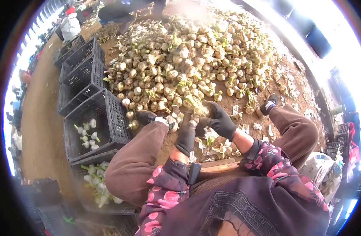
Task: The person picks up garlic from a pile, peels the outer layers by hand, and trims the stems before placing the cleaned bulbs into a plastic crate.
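Observation:
My left hand (186,135), in a dark glove with pale fingertips, is closed against a garlic bulb (202,111) held in front of my knees. My right hand (222,122), also in a dark glove, curls around the same bulb from the right. Green and pale leaves stick up from around the bulb; the fingers hide part of it. Just beyond both hands spreads a large heap of unpeeled garlic bulbs (164,70). Loose peelings (224,149) lie on the ground below my hands.
At my left stands a row of black crates; one crate (113,118) holds several white trimmed bulbs (93,135), and a nearer one holds more bulbs with green stems (99,179). A white sack (322,173) sits at right. Other people (70,26) are at the far left and back.

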### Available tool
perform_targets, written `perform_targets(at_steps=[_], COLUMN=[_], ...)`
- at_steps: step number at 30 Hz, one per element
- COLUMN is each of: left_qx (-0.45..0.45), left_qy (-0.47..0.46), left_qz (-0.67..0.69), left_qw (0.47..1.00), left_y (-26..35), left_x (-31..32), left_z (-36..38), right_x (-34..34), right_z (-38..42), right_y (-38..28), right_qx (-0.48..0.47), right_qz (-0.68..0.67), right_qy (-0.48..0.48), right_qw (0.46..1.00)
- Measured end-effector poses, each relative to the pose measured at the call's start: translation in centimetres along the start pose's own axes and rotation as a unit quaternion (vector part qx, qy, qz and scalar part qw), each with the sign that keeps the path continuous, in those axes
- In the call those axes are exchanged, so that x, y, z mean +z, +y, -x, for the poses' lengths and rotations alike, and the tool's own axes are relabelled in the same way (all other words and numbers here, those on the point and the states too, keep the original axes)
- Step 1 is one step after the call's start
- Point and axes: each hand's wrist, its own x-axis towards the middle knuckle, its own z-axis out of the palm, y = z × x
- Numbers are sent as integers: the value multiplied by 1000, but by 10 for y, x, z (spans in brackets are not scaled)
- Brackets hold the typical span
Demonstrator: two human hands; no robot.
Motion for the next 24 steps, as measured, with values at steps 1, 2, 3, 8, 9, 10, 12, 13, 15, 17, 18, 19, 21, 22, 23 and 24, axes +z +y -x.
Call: perform_targets(at_steps=[1, 2, 3, 8, 9, 10, 12, 13, 15, 17, 18, 19, 21, 22, 23, 24], left_qx=[70, 137, 192, 85, 42, 43, 16, 14, 21, 59, 58, 88, 116, 114, 117, 121], left_qy=[51, 102, 98, 51, 21, 20, -51, -87, -64, -21, -21, 23, 100, 104, 85, 65], left_qz=[-182, -355, -468, -439, -443, -440, -143, -104, -132, -179, -179, -229, -318, -318, -336, -354], left_qw=[979, 919, 857, 893, 895, 897, 988, 991, 989, 982, 982, 969, 936, 935, 931, 925], left_y=[13, 21, 25, 24, 24, 25, 27, 25, 24, 27, 26, 25, 27, 28, 29, 31], left_x=[20, 30, 24, -8, -9, -3, 12, 10, 8, 20, 22, 26, 31, 28, 25, 23], left_z=[12, 18, 19, 8, 7, 10, 19, 18, 13, 13, 13, 14, 17, 18, 20, 21], right_x=[0, 0, 0, 1, -1, -3, -12, -18, -20, -19, -16, -13, -5, -4, -4, -5], right_z=[3, 6, 10, 16, 16, 16, 11, 7, 8, 10, 9, 9, 11, 12, 13, 13], right_y=[-7, -19, -27, -24, -22, -20, -11, -15, -22, -27, -27, -26, -23, -21, -18, -16], right_qx=[-2, -29, -53, -209, -160, -109, -35, -13, -74, -140, -138, -194, -247, -245, -169, -89], right_qz=[-1, 213, 415, 446, 402, 357, 234, 173, 250, 375, 376, 426, 501, 499, 405, 305], right_qy=[0, 3, 2, -26, -26, -27, 33, 41, 33, 14, 14, 12, 12, 9, 2, -4], right_qw=[1000, 977, 908, 870, 901, 927, 971, 984, 965, 916, 916, 884, 829, 831, 899, 948])
